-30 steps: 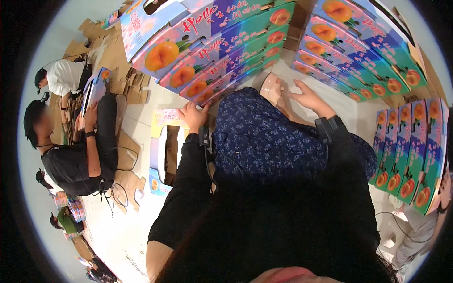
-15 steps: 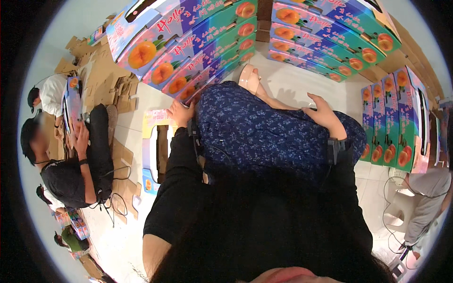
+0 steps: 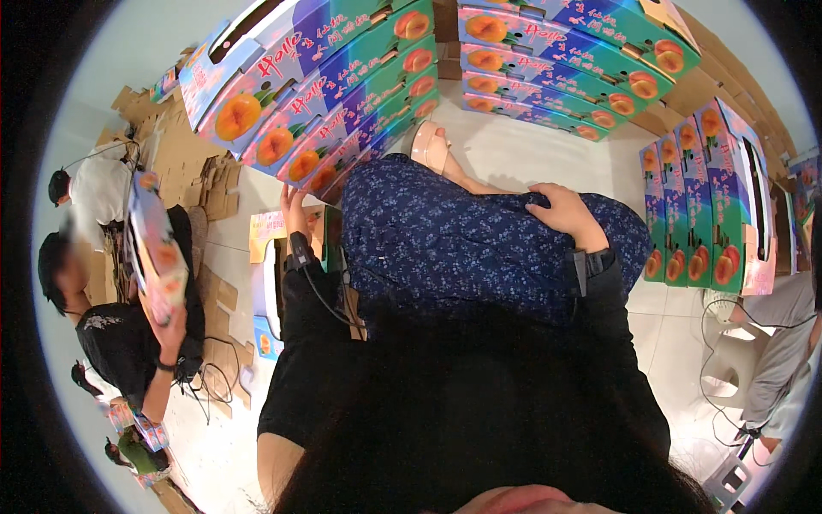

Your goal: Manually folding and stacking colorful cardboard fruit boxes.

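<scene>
My left hand (image 3: pixel 295 212) is at the lower corner of a tall stack of fruit-printed cartons (image 3: pixel 304 103). Its fingers stretch upward, and their tips reach the lowest visible carton's edge; I cannot tell whether they press on it. Beside that hand, partly behind my forearm, stands another carton (image 3: pixel 268 224) with a pale pink and yellow flap and a dark opening. My right hand (image 3: pixel 567 212) lies on my thigh over the dark blue flowered skirt (image 3: pixel 462 244), fingers loosely extended and holding nothing.
More carton stacks stand ahead (image 3: pixel 548 64) and at the right (image 3: pixel 706 201). Flattened cardboard (image 3: pixel 171 146) covers floor at the left. A person in black (image 3: pixel 111 334) there handles a carton (image 3: pixel 152 244). A white stool (image 3: pixel 732 368) and a seated person's grey trousers (image 3: pixel 775 343) are at the right.
My left hand has shifted down and left along the stack's lower edge, its fingers now pointing upward. My right hand has lowered onto my thigh. The person at left has swung their carton nearer.
</scene>
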{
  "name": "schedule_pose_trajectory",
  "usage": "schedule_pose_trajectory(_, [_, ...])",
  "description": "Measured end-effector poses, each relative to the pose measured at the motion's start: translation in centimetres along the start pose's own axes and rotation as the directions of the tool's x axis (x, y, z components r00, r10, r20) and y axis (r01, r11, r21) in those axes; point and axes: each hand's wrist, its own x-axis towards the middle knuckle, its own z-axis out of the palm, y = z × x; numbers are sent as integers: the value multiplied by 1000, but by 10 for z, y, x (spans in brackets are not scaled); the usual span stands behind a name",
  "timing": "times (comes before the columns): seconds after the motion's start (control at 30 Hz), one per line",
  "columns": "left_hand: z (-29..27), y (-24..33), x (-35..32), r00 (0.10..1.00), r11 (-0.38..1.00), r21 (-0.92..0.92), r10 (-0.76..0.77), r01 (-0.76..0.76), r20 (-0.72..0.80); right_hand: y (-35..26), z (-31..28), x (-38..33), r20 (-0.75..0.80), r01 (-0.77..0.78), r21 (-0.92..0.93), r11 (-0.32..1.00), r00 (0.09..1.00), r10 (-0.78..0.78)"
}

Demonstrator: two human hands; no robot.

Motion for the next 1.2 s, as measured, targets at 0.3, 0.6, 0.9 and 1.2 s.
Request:
schedule_pose_trajectory(0.3, [79, 54, -55, 939, 939, -20, 344, -344, -24, -2, 3, 5, 37, -2, -21, 1000, 999, 3])
schedule_pose_trajectory(0.6, [112, 144, -163, 289, 141, 526, 934, -838, 209, -9, 2, -2, 15, 29, -97, 995, 1000, -28])
schedule_pose_trajectory(0.9, [-45, 90, -116, 931, 234, 964, 363, -129, 36, -11, 6, 0, -19, 87, -140, 986, 996, -90])
schedule_pose_trajectory(1.2, [-63, 96, -124, 982, 143, 973, -81, 183, -172, -8, 7, 0, -28, 72, -153, 986, 997, -78])
